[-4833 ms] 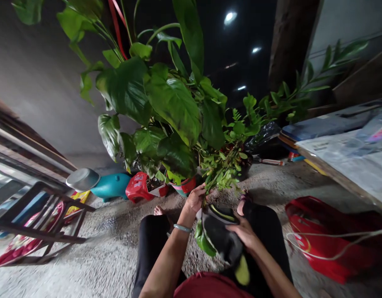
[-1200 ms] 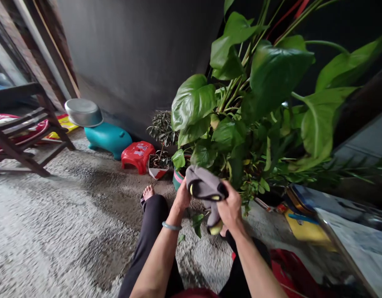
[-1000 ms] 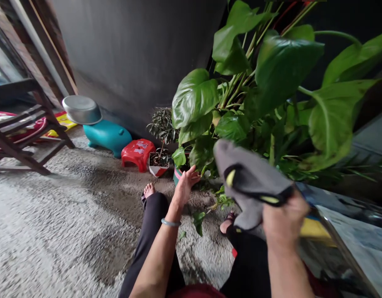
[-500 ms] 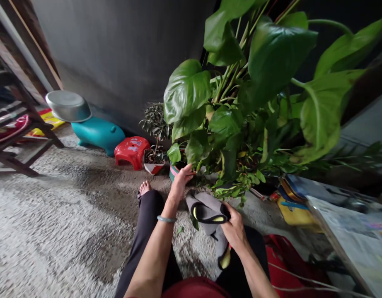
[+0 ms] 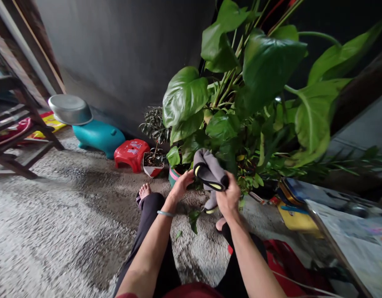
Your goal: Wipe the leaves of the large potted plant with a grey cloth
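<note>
My right hand (image 5: 228, 194) grips a bunched grey cloth (image 5: 209, 163) with black edging and yellow trim. Part of this cloth hangs below the hand. It is raised against the lower leaves of a large potted plant (image 5: 184, 97) with broad glossy green leaves. Beside the cloth's left edge is my left hand (image 5: 181, 186), its fingers stretched toward the cloth and the leaves; the fingertips are partly hidden. A green pot (image 5: 173, 176) with a pink band stands just behind that hand. Below the cloth, a single dark green leaf (image 5: 194, 221) shows between my legs.
Along the dark wall stand a small potted shrub (image 5: 153, 165), a red stool (image 5: 131, 153) and a teal animal-shaped seat (image 5: 99, 138) carrying a metal basin (image 5: 69, 109). A wooden chair (image 5: 20, 124) is far left. At right are a table (image 5: 346, 231) and a red bag (image 5: 284, 265).
My right hand has lifted the cloth up and forward from near my knees to the plant's lower leaves. My left hand has drawn slightly down, staying beside the pot.
</note>
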`<state>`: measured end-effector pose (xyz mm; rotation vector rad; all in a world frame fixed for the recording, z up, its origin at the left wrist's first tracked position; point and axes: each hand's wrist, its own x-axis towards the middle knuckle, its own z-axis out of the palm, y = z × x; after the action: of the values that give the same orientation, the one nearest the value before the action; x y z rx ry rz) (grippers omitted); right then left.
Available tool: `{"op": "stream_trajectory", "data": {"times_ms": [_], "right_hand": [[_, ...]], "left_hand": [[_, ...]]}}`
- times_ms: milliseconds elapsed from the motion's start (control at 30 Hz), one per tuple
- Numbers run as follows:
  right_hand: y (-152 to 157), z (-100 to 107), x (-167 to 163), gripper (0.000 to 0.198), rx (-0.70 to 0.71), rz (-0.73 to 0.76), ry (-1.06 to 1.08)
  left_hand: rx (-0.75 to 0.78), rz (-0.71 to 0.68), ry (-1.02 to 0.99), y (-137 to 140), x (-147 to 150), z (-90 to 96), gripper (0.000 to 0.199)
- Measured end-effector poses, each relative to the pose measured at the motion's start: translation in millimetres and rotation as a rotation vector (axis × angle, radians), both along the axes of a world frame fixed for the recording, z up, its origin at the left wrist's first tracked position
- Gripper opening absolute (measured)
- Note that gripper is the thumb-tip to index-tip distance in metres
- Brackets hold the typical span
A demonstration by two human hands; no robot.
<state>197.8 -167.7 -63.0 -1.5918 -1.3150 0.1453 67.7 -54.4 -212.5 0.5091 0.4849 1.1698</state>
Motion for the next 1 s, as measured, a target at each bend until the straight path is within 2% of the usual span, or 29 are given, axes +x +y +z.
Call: {"op": "stream_trajectory", "data": {"times_ms": [100,167,267,400,467,533,600,667,767,867,933,1000], "right_hand": [[-3.6,-32.1,-7.6,0.028,-0.266,0.111,0.053],[-20.0,-43.2,-5.1,0.027,-0.35,0.17,0.084],[-28.8,-32.5,6.7,0.033,-0.269,0.118,0.138],[12.4,-6.5,11.8,0.047,-0.067,-0.084,0.118],[30.0,-11.8,4.6,0.044,-0.112,-0.074,0.107],[27.6,-30.3,-3.8,0.035,-0.242,0.011,0.091],[6.4,-50.7,-6.9,0.027,-0.343,0.106,0.079],[-20.1,-59.1,-1.3,0.025,-0.361,0.159,0.098],[-34.9,-40.4,16.4,0.034,-0.274,0.09,0.137],[-9.9,-13.2,24.4,0.044,-0.091,-0.051,0.123],[9.3,-10.5,18.1,0.044,-0.049,-0.058,0.127],[11.8,-22.8,6.4,0.038,-0.142,0.012,0.138]], "left_hand": [[-0.014,-0.068,0.064,-0.5,-14.8,1.0,0.056],[-0.032,-0.08,0.084,1.2,-21.2,-0.2,0.059],[0.0,-0.095,0.058,4.1,-22.2,-4.2,0.059],[-0.013,-0.076,0.024,4.6,-15.9,-8.0,0.056],[-0.032,-0.075,0.03,4.0,-14.4,-8.4,0.058],[-0.025,-0.097,0.045,4.1,-15.0,-8.4,0.064],[-0.026,-0.105,0.068,5.1,-16.6,-8.5,0.064],[-0.037,-0.088,0.088,6.6,-17.6,-8.6,0.059],[-0.012,-0.082,0.084,7.1,-16.8,-8.0,0.055],[-0.006,-0.074,0.068,4.3,-14.7,-4.6,0.056],[-0.014,-0.065,0.057,1.7,-14.3,-1.1,0.058],[-0.016,-0.095,0.048,-0.2,-15.4,1.8,0.061]]}}
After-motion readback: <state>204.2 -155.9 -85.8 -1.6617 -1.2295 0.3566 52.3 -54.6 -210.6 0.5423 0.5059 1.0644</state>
